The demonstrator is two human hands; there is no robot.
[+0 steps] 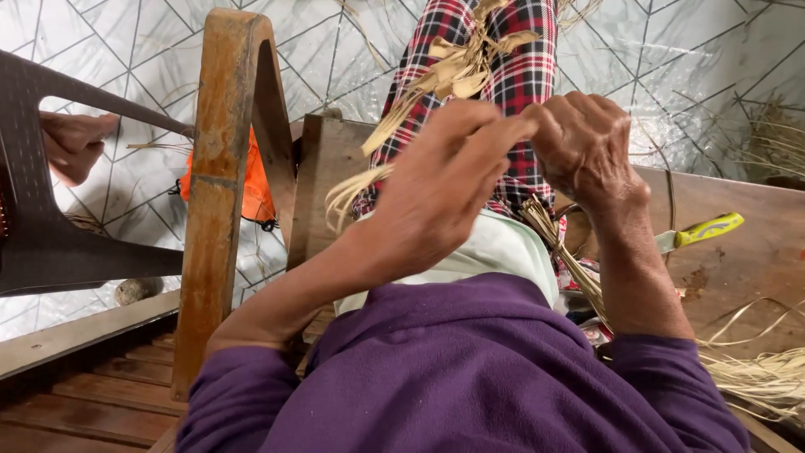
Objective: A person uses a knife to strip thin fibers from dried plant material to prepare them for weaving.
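at the far left a dark plastic chair (50,243) stands over the tiled floor (142,59), with another person's foot (75,143) behind it. next, an upright wooden post (222,193) rises just left of the left hand (436,197), leaving only a narrow gap. the left hand is closed, fingers pinched on the straw strands (444,80), which run on a slant from lower left to upper right across the checked cloth (520,75). the right hand (583,147) is curled shut on the same strands, knuckles touching the left hand. farther right, open wooden worktop (738,260) carries a yellow-handled knife (700,231) and loose straw (763,377) near its edge.
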